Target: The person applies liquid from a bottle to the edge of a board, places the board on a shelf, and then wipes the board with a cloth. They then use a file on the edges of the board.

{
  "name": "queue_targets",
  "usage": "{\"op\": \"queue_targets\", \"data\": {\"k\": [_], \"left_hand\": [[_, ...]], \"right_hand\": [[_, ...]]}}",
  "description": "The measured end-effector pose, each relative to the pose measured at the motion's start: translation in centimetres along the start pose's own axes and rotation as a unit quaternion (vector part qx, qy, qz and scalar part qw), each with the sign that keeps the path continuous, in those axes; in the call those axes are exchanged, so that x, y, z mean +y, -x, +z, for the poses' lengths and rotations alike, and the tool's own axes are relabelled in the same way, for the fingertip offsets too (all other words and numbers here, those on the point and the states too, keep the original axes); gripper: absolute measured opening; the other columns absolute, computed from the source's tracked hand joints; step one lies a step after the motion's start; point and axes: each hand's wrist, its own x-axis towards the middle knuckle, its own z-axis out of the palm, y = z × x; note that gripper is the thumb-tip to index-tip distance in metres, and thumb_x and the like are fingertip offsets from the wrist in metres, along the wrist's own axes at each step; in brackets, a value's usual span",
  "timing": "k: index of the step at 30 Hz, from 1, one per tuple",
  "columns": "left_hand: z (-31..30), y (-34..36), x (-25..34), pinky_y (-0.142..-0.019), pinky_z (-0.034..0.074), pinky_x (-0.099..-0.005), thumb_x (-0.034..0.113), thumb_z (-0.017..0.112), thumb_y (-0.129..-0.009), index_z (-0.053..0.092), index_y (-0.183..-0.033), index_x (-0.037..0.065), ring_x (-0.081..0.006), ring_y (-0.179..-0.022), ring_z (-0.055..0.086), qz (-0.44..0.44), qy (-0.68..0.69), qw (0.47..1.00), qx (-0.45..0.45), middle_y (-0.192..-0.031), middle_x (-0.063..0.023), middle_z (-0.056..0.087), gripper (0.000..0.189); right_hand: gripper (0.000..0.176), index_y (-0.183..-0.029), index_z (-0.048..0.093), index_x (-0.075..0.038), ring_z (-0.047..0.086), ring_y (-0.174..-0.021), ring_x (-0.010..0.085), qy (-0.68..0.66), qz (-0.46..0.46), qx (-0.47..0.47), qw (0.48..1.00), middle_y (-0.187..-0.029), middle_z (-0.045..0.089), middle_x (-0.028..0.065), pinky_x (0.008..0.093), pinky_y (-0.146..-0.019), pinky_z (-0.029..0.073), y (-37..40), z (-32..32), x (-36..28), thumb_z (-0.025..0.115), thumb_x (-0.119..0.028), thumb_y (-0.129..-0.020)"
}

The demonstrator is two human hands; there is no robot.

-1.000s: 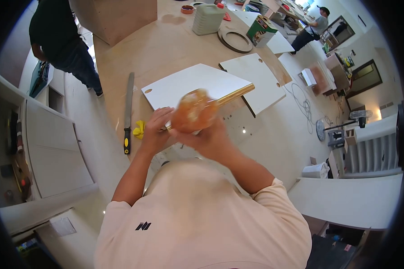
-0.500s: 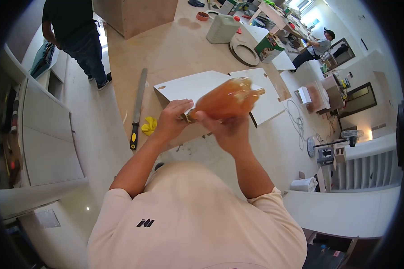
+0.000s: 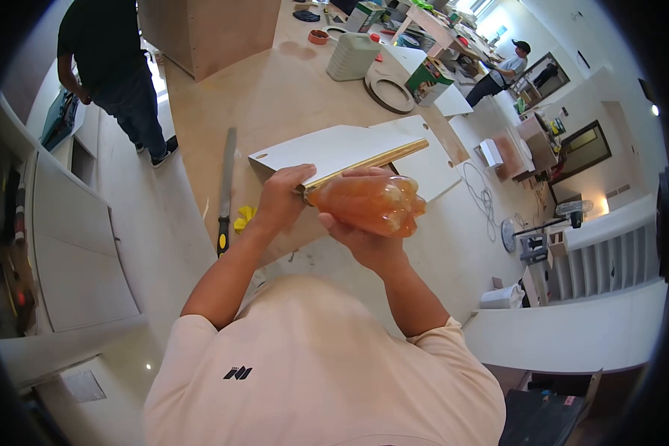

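Observation:
A clear bottle (image 3: 368, 204) of orange-brown liquid lies nearly on its side above the white panels. Its base points right and its narrow end is beside my left hand (image 3: 281, 199). My right hand (image 3: 364, 241) is wrapped round the bottle from below, with some fingers hidden behind it. Next to the bottle, a long thin wooden strip (image 3: 394, 154) slants up to the right. My left hand is closed on the strip's near end, close to the bottle neck. Beneath are white panels (image 3: 316, 145) with round holes.
The wooden worktop (image 3: 201, 111) holds a long saw-like blade (image 3: 227, 175), a yellow cloth (image 3: 244, 218), a jerrycan (image 3: 351, 57), a ring (image 3: 389, 93) and a box (image 3: 430, 80). One person (image 3: 111, 70) stands at left, another (image 3: 498, 73) far right. A cable (image 3: 481, 197) lies right.
The bottle has turned, its base swinging down and clear of the strip, which now shows. My right hand has shifted slightly with it. The surroundings have shifted a little in view.

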Motion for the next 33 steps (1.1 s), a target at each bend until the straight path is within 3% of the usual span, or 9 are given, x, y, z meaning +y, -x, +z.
{"op": "queue_targets", "data": {"k": [4, 8, 12, 15, 18, 21, 27, 30, 33], "left_hand": [[-0.4, -0.5, 1.4, -0.094, 0.054, -0.0378, 0.012, 0.088, -0.064, 0.070, -0.112, 0.001, -0.0324, -0.108, 0.067, -0.029, 0.010, 1.000, 0.000, -0.115, -0.0165, 0.071, 0.052], [-0.5, -0.6, 1.6, -0.094, 0.054, -0.0383, 0.012, 0.089, -0.065, 0.071, -0.112, 0.002, -0.0325, -0.107, 0.067, -0.048, 0.002, 0.999, -0.009, -0.116, -0.0168, 0.070, 0.051], [-0.2, -0.2, 0.7, -0.094, 0.054, -0.0373, 0.012, 0.088, -0.069, 0.071, -0.113, 0.002, -0.0327, -0.107, 0.067, -0.059, 0.010, 0.998, -0.012, -0.116, -0.0178, 0.070, 0.049], [0.3, 0.1, 0.4, -0.095, 0.054, -0.0365, 0.010, 0.088, -0.069, 0.070, -0.115, 0.003, -0.0324, -0.109, 0.067, -0.073, 0.028, 0.997, -0.013, -0.116, -0.0186, 0.070, 0.049], [0.3, 0.2, 1.0, -0.096, 0.053, -0.0357, 0.006, 0.088, -0.068, 0.069, -0.118, 0.003, -0.0302, -0.111, 0.067, -0.073, 0.028, 0.997, -0.018, -0.119, -0.0189, 0.069, 0.053], [0.3, 0.3, 0.9, -0.098, 0.052, -0.0347, 0.001, 0.088, -0.068, 0.068, -0.122, 0.004, -0.0262, -0.112, 0.066, -0.064, 0.013, 0.998, -0.026, -0.122, -0.0177, 0.068, 0.058], [0.6, 0.4, 1.0, -0.098, 0.052, -0.0346, 0.001, 0.088, -0.067, 0.067, -0.123, 0.004, -0.0259, -0.113, 0.066, -0.082, 0.031, 0.996, -0.031, -0.124, -0.0181, 0.067, 0.060], [0.5, 0.5, 0.9, -0.098, 0.053, -0.0353, -0.002, 0.086, -0.068, 0.067, -0.123, 0.004, -0.0272, -0.115, 0.065, -0.097, 0.047, 0.994, -0.036, -0.125, -0.0197, 0.066, 0.058], [0.6, 0.6, 1.2, -0.099, 0.053, -0.0355, -0.007, 0.084, -0.069, 0.067, -0.124, 0.004, -0.0257, -0.116, 0.064, -0.119, 0.061, 0.990, -0.039, -0.128, -0.0182, 0.065, 0.058]], "right_hand": [[0.057, -0.123, 0.053, -0.003, 0.062, -0.104, 0.0196, -0.056, 0.021, 0.097, 0.993, -0.117, 0.061, 0.0080, 0.0336, -0.089, 0.052, 1.1, -1.8, 4.3, 0.085, -0.009, -0.076], [0.057, -0.124, 0.053, -0.004, 0.061, -0.108, 0.0194, -0.145, 0.130, 0.148, 0.970, -0.120, 0.059, 0.0085, 0.0335, -0.093, 0.051, 1.5, -2.0, 3.6, 0.085, -0.010, -0.077], [0.056, -0.124, 0.053, -0.004, 0.061, -0.108, 0.0196, -0.105, -0.009, 0.094, 0.990, -0.121, 0.058, 0.0085, 0.0335, -0.093, 0.051, 2.4, 0.4, 2.3, 0.084, -0.011, -0.078], [0.052, -0.122, 0.056, -0.004, 0.060, -0.108, 0.0197, 0.050, -0.058, 0.055, 0.996, -0.120, 0.057, 0.0080, 0.0339, -0.090, 0.051, 2.4, -1.4, 3.0, 0.084, -0.010, -0.079], [0.048, -0.123, 0.057, -0.004, 0.062, -0.105, 0.0177, -0.034, -0.025, 0.118, 0.992, -0.118, 0.061, 0.0067, 0.0327, -0.088, 0.052, 2.1, -3.8, 6.5, 0.081, -0.010, -0.082], [0.045, -0.122, 0.056, -0.003, 0.064, -0.100, 0.0160, -0.152, 0.090, 0.223, 0.959, -0.113, 0.065, 0.0060, 0.0313, -0.086, 0.053, 1.4, -6.3, 9.3, 0.080, -0.008, -0.084], [0.039, -0.113, 0.056, -0.003, 0.065, -0.097, 0.0163, -0.089, 0.067, 0.319, 0.941, -0.104, 0.068, 0.0067, 0.0310, -0.088, 0.053, -0.9, -12.8, 17.0, 0.080, -0.008, -0.084], [0.046, -0.119, 0.050, -0.003, 0.066, -0.096, 0.0173, -0.073, 0.061, 0.347, 0.933, -0.110, 0.065, 0.0077, 0.0304, -0.088, 0.053, -1.6, -15.8, 20.7, 0.080, -0.008, -0.084], [0.060, -0.128, 0.037, -0.005, 0.065, -0.103, 0.0225, -0.062, 0.073, 0.391, 0.915, -0.115, 0.061, 0.0113, 0.0408, -0.091, 0.059, -2.1, -18.3, 25.9, 0.078, -0.006, -0.084]]}}
